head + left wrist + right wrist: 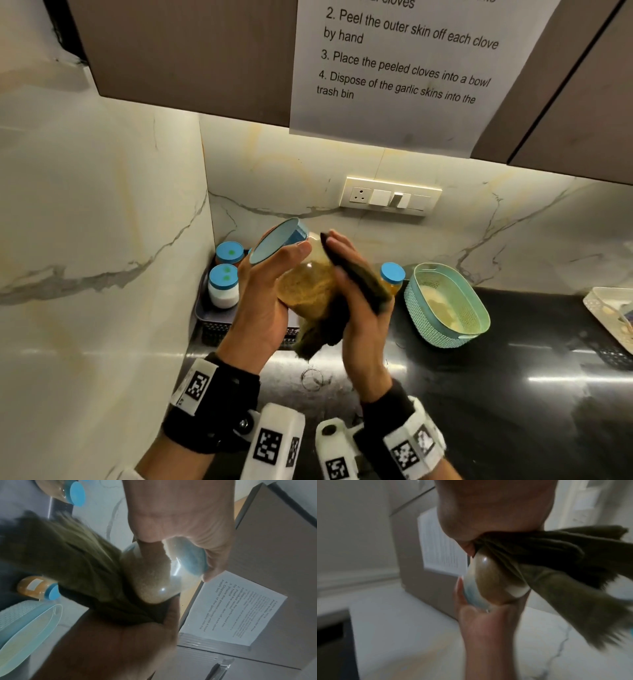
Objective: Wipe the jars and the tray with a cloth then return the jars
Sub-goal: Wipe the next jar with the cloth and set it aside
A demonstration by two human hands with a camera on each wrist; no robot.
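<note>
A clear jar (306, 284) of tan grains with a blue lid (278, 242) is held tilted above the counter by my left hand (267, 291), whose fingers curl round its lid end. My right hand (359, 284) presses a dark olive cloth (329, 325) against the jar's side. The same jar (152, 582) and cloth (77, 563) fill the left wrist view; the right wrist view shows the jar (494, 582) under the cloth (556, 563). Two blue-lidded jars (224, 286) stand in the dark tray (214, 325) in the corner. An orange-filled jar (392, 279) stands on the counter.
A teal perforated basket (445, 305) sits on the black counter (479, 394) to the right. A white tray (613, 315) is at the far right edge. A wall socket panel (390, 197) and an instruction sheet (404, 68) on the overhead cabinet are behind.
</note>
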